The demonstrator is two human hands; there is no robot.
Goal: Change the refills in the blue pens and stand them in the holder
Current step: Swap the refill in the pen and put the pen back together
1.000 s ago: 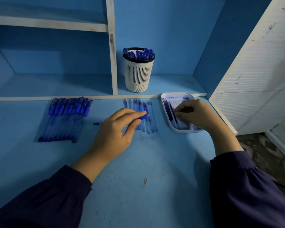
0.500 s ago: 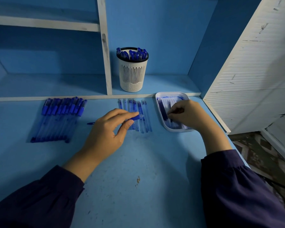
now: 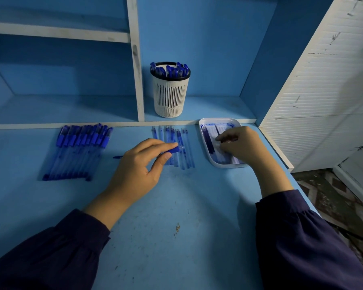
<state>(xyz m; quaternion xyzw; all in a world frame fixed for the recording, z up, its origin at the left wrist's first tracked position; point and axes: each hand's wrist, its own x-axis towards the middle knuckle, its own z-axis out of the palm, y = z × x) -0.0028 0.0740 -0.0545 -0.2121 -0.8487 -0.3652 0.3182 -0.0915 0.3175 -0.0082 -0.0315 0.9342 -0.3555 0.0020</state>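
Your left hand [image 3: 138, 166] pinches a blue pen [image 3: 172, 150] between thumb and fingers, crosswise over the loose refills [image 3: 186, 149] on the desk [image 3: 176, 206]. Your right hand [image 3: 241, 145] is curled inside the white tray [image 3: 218, 119], fingertips pinching what looks like a refill [image 3: 228, 141]. More pens [image 3: 78, 149] lie off to the left. The holder [image 3: 169, 97] stands on the shelf behind, well apart.

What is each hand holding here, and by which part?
The left hand pinches a blue pen near its blue end, between thumb and fingers. The right hand pinches a thin piece over the tray; which part is hidden.
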